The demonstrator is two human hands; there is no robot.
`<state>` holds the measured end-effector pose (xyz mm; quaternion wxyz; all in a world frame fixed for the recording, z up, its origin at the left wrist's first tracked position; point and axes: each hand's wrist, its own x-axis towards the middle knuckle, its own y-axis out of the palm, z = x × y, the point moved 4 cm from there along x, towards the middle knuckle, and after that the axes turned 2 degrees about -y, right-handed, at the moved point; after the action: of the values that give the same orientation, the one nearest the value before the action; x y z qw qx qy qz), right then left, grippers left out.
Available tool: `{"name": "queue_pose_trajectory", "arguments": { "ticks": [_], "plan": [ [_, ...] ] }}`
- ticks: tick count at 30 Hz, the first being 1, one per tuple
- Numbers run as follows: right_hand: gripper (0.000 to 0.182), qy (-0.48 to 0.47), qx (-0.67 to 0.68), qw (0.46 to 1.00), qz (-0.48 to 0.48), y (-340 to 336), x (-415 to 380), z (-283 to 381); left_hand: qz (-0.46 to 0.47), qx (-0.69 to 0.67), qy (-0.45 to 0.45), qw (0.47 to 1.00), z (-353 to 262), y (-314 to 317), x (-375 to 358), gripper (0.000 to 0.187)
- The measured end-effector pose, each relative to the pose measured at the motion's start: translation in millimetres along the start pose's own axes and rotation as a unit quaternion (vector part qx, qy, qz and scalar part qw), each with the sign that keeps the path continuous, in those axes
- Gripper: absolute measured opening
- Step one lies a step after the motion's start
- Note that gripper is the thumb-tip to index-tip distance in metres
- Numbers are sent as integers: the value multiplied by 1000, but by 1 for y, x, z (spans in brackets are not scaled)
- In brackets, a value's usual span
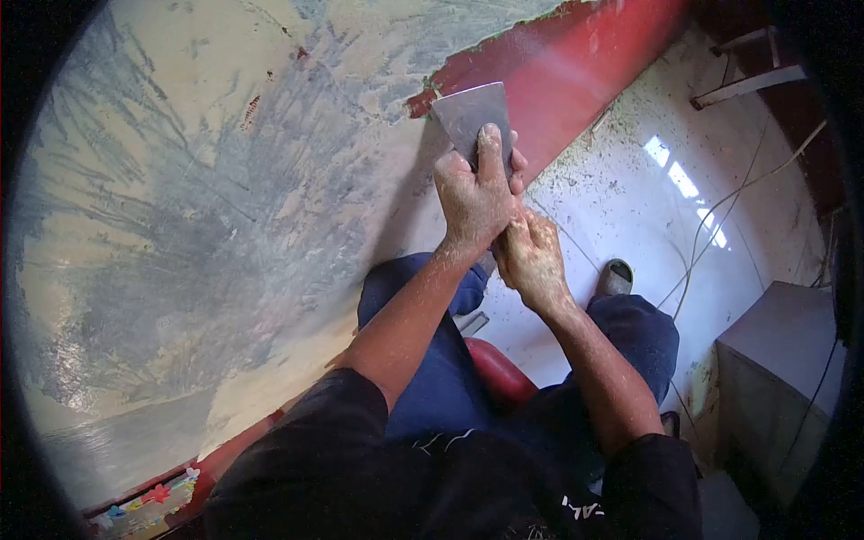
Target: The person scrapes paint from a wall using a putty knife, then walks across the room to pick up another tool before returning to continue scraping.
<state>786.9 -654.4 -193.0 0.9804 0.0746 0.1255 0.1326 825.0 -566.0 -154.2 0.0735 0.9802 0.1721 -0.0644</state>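
A scraper with a wide metal blade (463,112) is in both hands, its edge beside the border between the patchy coating and the red band. My left hand (475,196) is closed around the scraper, its thumb pressed flat on the blade. Just behind it, my right hand (531,256) is closed at the handle end, which is mostly hidden by the fingers. Dust and pale flecks cover both hands. The cream-and-grey coated wall (207,198) fills the left side. A smooth red band (576,76) runs along its lower edge, with a ragged border.
Greenish crumbs lie on the white tiled floor (648,207) along the red band. A cable (711,238) crosses the floor at right. A grey box-like piece (783,333) stands at lower right, and a stool-like frame (751,87) at upper right. Under my legs is a red seat (499,371).
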Motion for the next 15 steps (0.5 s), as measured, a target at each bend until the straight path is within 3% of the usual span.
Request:
{"name": "queue_pose_trajectory", "arguments": {
  "ticks": [1, 4, 6, 9, 12, 13, 15],
  "plan": [
    [45, -26, 43, 999, 1, 5, 4, -3, -4, 12, 5, 1000, 1, 0, 4, 34],
    [45, 57, 22, 998, -8, 6, 3, -6, 4, 36, 27, 999, -10, 1, 13, 36],
    [44, 28, 73, 997, -6, 8, -2, -7, 10, 18, 12, 1000, -8, 2, 7, 37],
    [42, 19, 27, 999, 14, 3, 5, -13, -9, 55, 26, 998, 0, 0, 6, 35],
    [40, 57, 84, 995, -15, 10, 6, -2, 1, 47, 46, 998, -13, 3, 15, 35],
    [38, -111, -97, 989, -2, 6, 7, 9, 4, 31, 50, 998, -25, 5, 13, 35],
    [38, -39, -47, 998, 2, 7, -1, 3, 7, -19, 42, 999, -34, 5, 0, 34]
  ]
}}
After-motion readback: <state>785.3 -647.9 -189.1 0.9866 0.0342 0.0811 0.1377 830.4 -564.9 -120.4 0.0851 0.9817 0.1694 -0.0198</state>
